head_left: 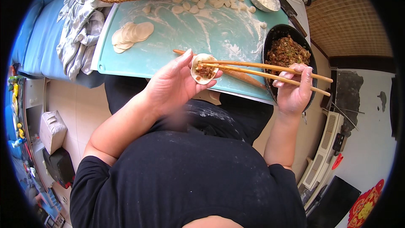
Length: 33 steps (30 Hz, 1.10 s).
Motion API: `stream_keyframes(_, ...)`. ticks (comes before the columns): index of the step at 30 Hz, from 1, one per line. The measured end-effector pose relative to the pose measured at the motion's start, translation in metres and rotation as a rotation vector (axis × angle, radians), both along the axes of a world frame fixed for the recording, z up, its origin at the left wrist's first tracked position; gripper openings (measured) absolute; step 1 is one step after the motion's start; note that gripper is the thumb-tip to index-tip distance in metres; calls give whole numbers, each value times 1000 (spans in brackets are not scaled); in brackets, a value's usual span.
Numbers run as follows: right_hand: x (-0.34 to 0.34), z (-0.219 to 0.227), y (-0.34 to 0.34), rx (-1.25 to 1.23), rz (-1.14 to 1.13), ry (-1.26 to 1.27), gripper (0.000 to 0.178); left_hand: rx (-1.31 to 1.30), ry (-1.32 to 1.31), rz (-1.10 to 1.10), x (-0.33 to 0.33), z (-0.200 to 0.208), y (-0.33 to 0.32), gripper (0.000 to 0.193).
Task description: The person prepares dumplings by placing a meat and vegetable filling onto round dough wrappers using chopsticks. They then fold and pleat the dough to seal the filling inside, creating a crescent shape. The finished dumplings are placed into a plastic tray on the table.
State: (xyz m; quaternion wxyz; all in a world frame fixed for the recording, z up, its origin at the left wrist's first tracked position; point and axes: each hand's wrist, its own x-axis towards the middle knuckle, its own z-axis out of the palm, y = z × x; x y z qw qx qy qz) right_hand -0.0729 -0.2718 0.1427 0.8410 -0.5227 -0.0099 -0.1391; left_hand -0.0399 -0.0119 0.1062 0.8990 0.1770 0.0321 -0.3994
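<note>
The left hand (168, 83) is cradling a dough wrapper (206, 58) with filling (205, 73), fingers half curled; the right hand (295, 92) is pinching chopsticks (261, 74), their tips touching that filling. Stacked wrappers (130, 36) are lying on the green mat (177, 29), a rolling pin (244, 79) is resting crosswise beneath the chopsticks, and a black pan (278, 29) is holding minced mixture (289, 52)

Left hand (171, 78) supports an open round wrapper (206, 56), filling (203, 74) inside, over the mat's (109, 61) near edge. Right hand (295, 90) grips chopsticks (244, 63), tips at the filling. Rolling pin (242, 77), partly hidden, slants toward the near right corner. Overlapping dough rounds (133, 33) lie by the left edge; dough pieces (194, 9) by the far edge. Dark pan (273, 34) of mixture (289, 50): right edge.
</note>
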Motion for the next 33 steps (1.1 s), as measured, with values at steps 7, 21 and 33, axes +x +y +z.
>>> stream_keyframes(7, -6, 2, 10, 70, 81, -14, 31, -19, -189, -97, 1, 1, 0, 85)
stream_keyframes(21, -22, 3, 10, -70, -155, -56, 29, 75, -115, -10, 3, -6, -1, 58)
stream_keyframes(33, -11, 9, -24, -114, -38, -80, 32, -46, 68, -101, 4, 0, -1, 52)
